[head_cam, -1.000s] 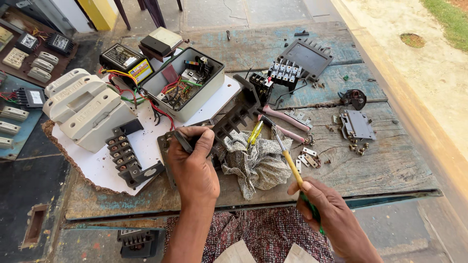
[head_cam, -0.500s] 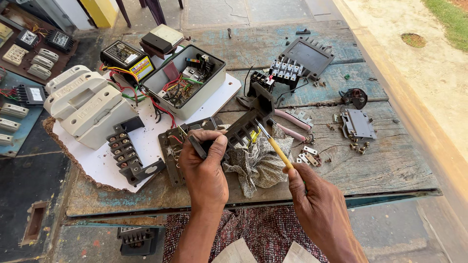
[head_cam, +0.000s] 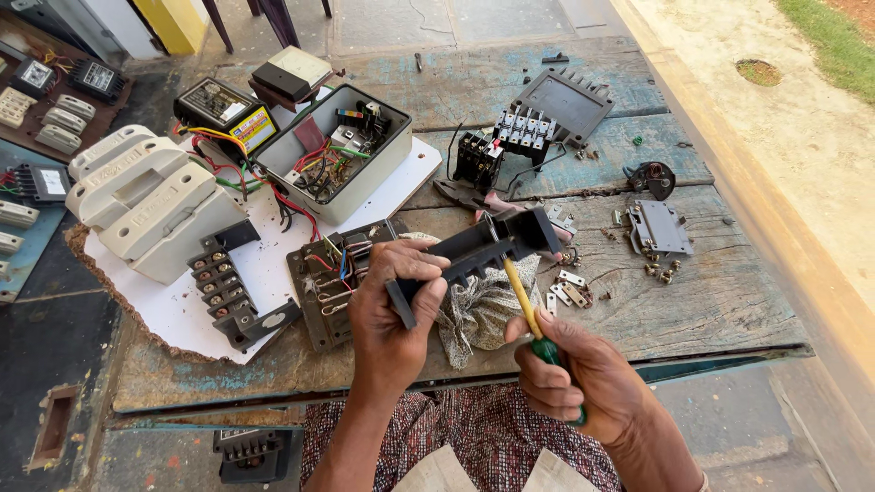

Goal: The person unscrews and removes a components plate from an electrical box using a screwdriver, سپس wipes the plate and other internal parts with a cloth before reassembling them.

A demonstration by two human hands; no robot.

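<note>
The left hand (head_cam: 394,305) is closed around the near end of a long dark plastic housing (head_cam: 478,251), its fingers (head_cam: 415,262) curled over the top edge and the thumb pressed against the end, so the piece is lifted clear of the worktop (head_cam: 693,310) and slants up and away toward the right. The right hand (head_cam: 579,378) is closed tight on the green grip of a screwdriver (head_cam: 527,305); the yellow shaft runs up from those fingers and the tip meets the housing about halfway along its length.

Directly below the housing, between the two hands, lies a crumpled grey cloth (head_cam: 478,314). Just beyond the left fingers sits a flat dark base plate (head_cam: 330,278) with coloured wires. Further out from them stands an open grey box (head_cam: 333,155) full of red, green and black wiring, on a white sheet (head_cam: 173,314), with a black terminal strip (head_cam: 223,287) and pale grey covers (head_cam: 150,205) off to the left side.

Right of the screwdriver tip, small metal clips and screws (head_cam: 570,287) are scattered on the wood, and past them a grey metal bracket (head_cam: 661,228). Well beyond both hands rest a black contactor block (head_cam: 478,157) and a dark lid (head_cam: 561,102)
</note>
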